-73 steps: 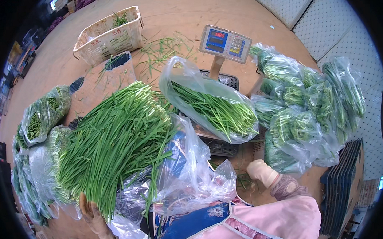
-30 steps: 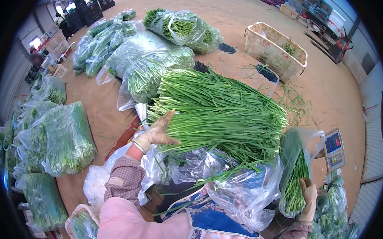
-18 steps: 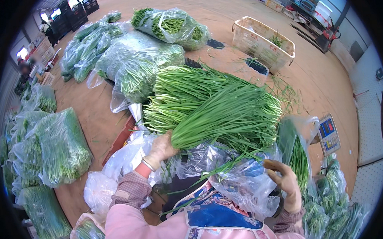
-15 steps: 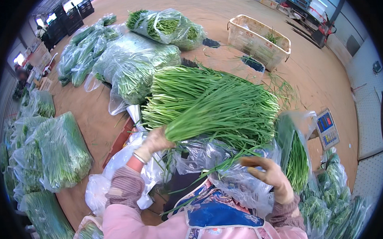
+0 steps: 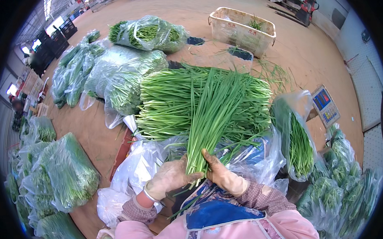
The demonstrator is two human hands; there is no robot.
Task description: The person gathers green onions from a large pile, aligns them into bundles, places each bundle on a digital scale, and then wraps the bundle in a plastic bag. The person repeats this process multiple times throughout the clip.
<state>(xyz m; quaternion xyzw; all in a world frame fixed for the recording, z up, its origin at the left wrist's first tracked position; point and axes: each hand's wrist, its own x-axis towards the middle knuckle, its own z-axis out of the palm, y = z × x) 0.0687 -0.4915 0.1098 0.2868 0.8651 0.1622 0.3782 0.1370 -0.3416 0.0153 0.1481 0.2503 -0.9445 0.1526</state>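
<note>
A bunch of long green chives (image 5: 208, 123) stands up from my two gloved hands. My left hand (image 5: 170, 177) wraps the cut ends from the left, and my right hand (image 5: 221, 173) presses them from the right. Behind the bunch lies a big loose heap of the same chives (image 5: 169, 99) on clear plastic sheeting (image 5: 138, 167). My pink sleeves and blue apron fill the lower edge.
Clear bags packed with greens lie at the left (image 5: 67, 174), at the back (image 5: 150, 34) and at the right (image 5: 341, 190). One filled bag (image 5: 295, 137) sits by a digital scale (image 5: 324, 104). A white plastic crate (image 5: 242, 31) stands on the brown floor behind.
My view swung from the scale to the heap. My left hand pulled a bunch out of the heap, my right hand came in from the right, and both now close on its ends.
</note>
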